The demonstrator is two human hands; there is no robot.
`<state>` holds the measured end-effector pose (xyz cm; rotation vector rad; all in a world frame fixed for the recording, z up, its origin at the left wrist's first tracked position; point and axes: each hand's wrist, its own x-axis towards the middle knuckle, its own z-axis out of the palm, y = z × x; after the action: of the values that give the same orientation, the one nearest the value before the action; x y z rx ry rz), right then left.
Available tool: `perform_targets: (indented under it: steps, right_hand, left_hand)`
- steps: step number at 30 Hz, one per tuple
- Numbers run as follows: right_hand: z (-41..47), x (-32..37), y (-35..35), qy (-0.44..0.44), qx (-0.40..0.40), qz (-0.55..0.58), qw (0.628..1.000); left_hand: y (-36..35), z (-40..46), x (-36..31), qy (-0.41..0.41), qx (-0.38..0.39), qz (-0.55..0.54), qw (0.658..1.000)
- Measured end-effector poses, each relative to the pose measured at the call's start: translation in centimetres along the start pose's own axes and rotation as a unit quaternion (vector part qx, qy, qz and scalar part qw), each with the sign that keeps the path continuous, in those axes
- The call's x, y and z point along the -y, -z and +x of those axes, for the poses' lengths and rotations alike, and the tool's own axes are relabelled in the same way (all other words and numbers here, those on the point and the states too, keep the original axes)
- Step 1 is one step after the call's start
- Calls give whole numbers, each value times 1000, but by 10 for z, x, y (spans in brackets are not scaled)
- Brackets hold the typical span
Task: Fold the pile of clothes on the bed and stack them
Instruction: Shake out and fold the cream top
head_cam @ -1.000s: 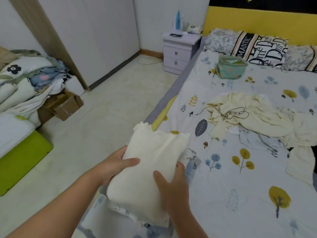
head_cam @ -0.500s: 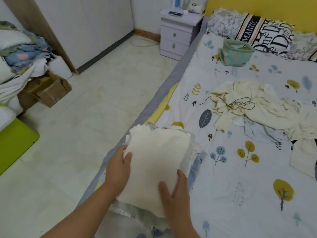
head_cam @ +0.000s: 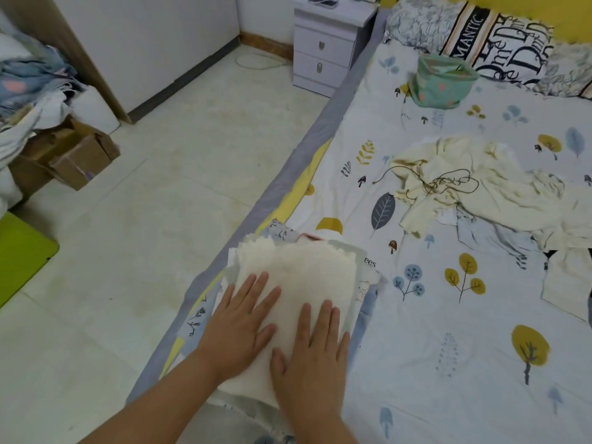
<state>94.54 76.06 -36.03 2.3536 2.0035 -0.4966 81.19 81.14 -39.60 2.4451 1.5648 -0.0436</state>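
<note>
A folded cream knit garment [head_cam: 307, 274] lies on top of a stack of folded clothes [head_cam: 365, 283] at the near left edge of the bed [head_cam: 448, 363]. My left hand [head_cam: 240, 322] and my right hand [head_cam: 312, 350] press flat on the cream garment, fingers straight and spread. Farther right on the bed lies an unfolded pile: a pale yellow garment [head_cam: 487, 193] with a dark cord [head_cam: 448, 182] on it, and a light blue-grey piece [head_cam: 490, 235] under it.
A teal fabric basket [head_cam: 442, 81] and pillows [head_cam: 499, 43] sit at the head of the bed. A white nightstand [head_cam: 326, 49] stands beside it. On the floor at left are cardboard boxes [head_cam: 73, 158], heaped bedding [head_cam: 32, 88] and a green mat [head_cam: 22, 251].
The cream garment, held up in both hands a second ago, has come down onto the stack. Both hands have let go of it and now lie flat on top.
</note>
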Motion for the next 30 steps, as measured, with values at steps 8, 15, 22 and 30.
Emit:
perform_targets:
  steps: [8, 15, 22, 30]
  right_hand:
    - [9, -23, -28, 30, 30, -12, 999]
    - [13, -20, -3, 48, 107, 20, 993]
    - [5, -51, 60, 132, 192, 33, 972]
    - [-20, -113, 138, 161, 197, 35, 967]
  left_hand:
    - [-35, 8, 3, 28, 16, -74, 997]
    - [-14, 11, -3, 47, 88, -27, 995]
    - [63, 13, -23, 19, 220, 28, 975]
    - [126, 26, -114, -31, 231, 49, 971]
